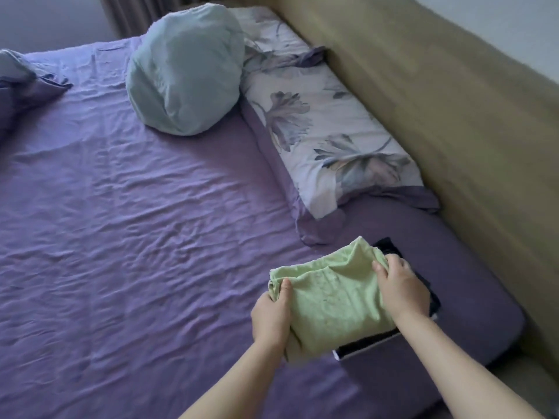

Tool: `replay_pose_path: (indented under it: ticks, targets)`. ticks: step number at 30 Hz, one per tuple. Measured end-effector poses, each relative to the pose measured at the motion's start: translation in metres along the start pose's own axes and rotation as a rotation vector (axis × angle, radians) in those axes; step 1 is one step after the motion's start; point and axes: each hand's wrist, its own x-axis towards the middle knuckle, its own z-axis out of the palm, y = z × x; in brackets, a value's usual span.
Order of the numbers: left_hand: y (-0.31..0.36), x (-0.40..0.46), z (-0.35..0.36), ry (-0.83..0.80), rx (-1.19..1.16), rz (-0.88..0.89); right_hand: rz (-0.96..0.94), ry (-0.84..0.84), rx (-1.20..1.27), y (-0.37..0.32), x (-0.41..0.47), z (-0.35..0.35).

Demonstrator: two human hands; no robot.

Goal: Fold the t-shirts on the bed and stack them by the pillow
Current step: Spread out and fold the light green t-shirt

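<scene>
A folded light green t-shirt (335,300) sits above a stack of folded dark and white shirts (367,343) on the purple bed (136,222), just below the floral pillow (329,131). My left hand (272,316) grips the green shirt's left edge, thumb on top. The right edge is held by my right hand (402,285), fingers curled into the cloth. Most of the stack is hidden under the green shirt; whether the shirt rests on it or hangs just above, I cannot tell.
A pale blue-green round pillow (184,71) lies at the head of the bed, left of the floral one. A rumpled purple cover (21,92) bunches at the far left. The beige padded headboard (438,101) runs along the right side.
</scene>
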Motion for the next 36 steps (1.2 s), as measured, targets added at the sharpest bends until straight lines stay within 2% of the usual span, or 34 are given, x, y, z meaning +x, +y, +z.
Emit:
replay_pose_path:
  ticks: [7,11,12,14,15,17,18,20,25,34,36]
  targets:
    - [0.003,0.005,0.08,-0.102,0.087,-0.03,0.1,0.037,-0.083,0.068,0.034,0.002]
    - [-0.003,0.01,0.098,-0.079,0.196,0.009,0.131,-0.007,0.021,0.086,0.049,0.018]
    - [-0.006,0.009,0.1,0.011,0.306,0.089,0.084,-0.007,0.042,0.087,0.049,0.024]
    - [-0.011,0.005,0.101,0.206,0.581,0.434,-0.046,0.014,-0.03,0.093,0.046,0.035]
    - [-0.011,0.002,0.103,0.224,0.698,0.626,-0.101,0.0,-0.083,0.095,0.043,0.04]
    - [-0.016,-0.001,0.115,0.112,0.866,0.892,-0.228,-0.059,-0.191,0.098,0.039,0.048]
    - [-0.017,-0.002,0.123,0.021,0.929,0.951,-0.302,-0.078,-0.25,0.099,0.037,0.051]
    - [-0.017,-0.003,0.138,-0.114,1.055,0.96,-0.402,-0.138,-0.335,0.102,0.039,0.059]
    - [-0.037,0.024,0.158,-0.187,1.253,0.827,-0.369,-0.228,-0.404,0.109,0.053,0.082]
    - [-0.058,0.058,0.168,-0.221,1.272,0.841,-0.367,-0.253,-0.385,0.111,0.065,0.106]
    - [-0.053,0.057,0.167,-0.254,1.303,0.822,-0.33,-0.319,-0.394,0.108,0.066,0.103]
